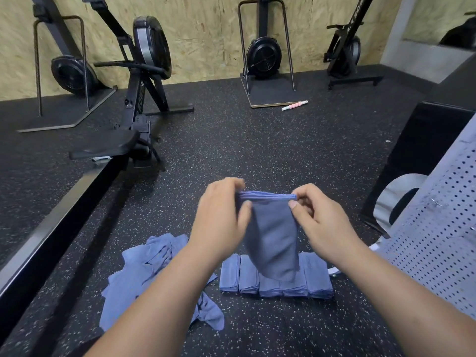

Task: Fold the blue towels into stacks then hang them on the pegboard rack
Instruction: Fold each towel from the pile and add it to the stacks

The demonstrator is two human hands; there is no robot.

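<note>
1. Head view, looking fwd and down at a black speckled floor (257, 150). Both forearms reach in from the bottom edge.
2. L hand (221, 215): pinches the left end of the top edge of a blue towel (273, 235), thumb on the near side. Fingertips are motion-blurred, so I can't resolve which fingers are behind the cloth.
3. R hand (319, 220): thumb and forefinger pinch the right end of the same edge; other fingers curled loosely behind.
4. Towel held in the air btwn the hands, top edge bunched into a tight band of layers. Rest hangs down and tapers to a narrower bottom end.
5. Directly under it, on the floor: row of folded towels (319, 279), stacks side by side and touching, five by my count. Hanging towel covers part of the middle ones.
6. Left of the row, partly under the L forearm: loose heap of unfolded towels (154, 269), crumpled.
7. Pegboard (443, 240): grey perforated panel at the right edge, near the R forearm, well apart from the heap.
8. Other items: black box (417, 161) behind the pegboard; rowing machine (144, 81) at left w/ its rail running toward the camera; pink-and-white roller stick (295, 105) on the floor further back; chipboard wall (206, 34).
</note>
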